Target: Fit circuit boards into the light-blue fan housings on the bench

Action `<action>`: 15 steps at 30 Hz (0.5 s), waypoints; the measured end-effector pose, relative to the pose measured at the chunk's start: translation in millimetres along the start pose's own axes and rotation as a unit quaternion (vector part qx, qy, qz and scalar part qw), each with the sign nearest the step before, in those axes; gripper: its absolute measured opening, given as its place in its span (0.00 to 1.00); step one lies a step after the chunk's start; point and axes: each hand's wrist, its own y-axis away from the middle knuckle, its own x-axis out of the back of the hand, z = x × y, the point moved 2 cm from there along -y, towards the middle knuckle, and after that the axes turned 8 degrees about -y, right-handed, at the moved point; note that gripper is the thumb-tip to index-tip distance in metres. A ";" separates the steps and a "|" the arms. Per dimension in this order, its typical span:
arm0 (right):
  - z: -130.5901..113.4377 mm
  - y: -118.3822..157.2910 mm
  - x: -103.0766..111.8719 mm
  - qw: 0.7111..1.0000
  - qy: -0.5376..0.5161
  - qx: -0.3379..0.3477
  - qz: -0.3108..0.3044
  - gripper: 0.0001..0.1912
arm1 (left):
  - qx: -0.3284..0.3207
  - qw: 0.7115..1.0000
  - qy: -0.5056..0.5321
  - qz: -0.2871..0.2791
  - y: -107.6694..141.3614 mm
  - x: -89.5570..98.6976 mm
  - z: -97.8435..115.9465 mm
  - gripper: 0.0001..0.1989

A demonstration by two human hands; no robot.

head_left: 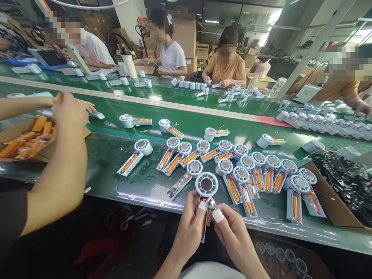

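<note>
**Board (pixel 212 204) beside the fan (pixel 206 184), at five o'clock from its head**

The left hand (pixel 192 215) grips the fan around its handle (pixel 204 231), fingers wrapped from the nine o'clock side and the white-capped thumb pressed on the front. The round head sits at twelve o'clock above that grip; the handle's long axis runs almost straight from twelve to six, its tail coming out below the hand. Orange shows inside the handle, and dark red wires gather at the neck.

The right hand (pixel 228 223) pinches the board between its white-capped thumb and the fingers behind. The board's long axis tilts from eleven toward five, so it stands slightly askew to the handle. Its upper end comes close in under the head, by the neck; whether it touches there I cannot tell. From the left thumb, the board lies just beside, toward two o'clock, but the right hand alone appears to hold it.

Nearby, at ten o'clock from the fan, a bench fan (pixel 179 186) lies with a board along its handle. A box (pixel 329 199) of dark parts (pixel 345 178) stands well apart at three.
</note>
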 end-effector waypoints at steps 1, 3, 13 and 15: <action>1.6 3.2 -2.1 1.000 0.008 0.015 0.016 0.24 | 0.005 1.000 -0.003 0.008 0.1 0.0 0.0 0.10; 6.6 9.6 -5.9 0.996 0.035 0.054 0.056 0.21 | 0.014 1.000 -0.011 0.021 -0.1 -0.1 0.8 0.08; 20.0 8.6 0.6 0.931 0.243 0.220 0.157 0.21 | -0.004 1.000 0.016 0.013 -0.8 -3.3 -0.8 0.11; 18.9 5.3 -2.4 0.918 0.268 0.242 0.167 0.22 | -0.020 0.999 -0.007 0.034 -1.0 -4.4 -5.0 0.13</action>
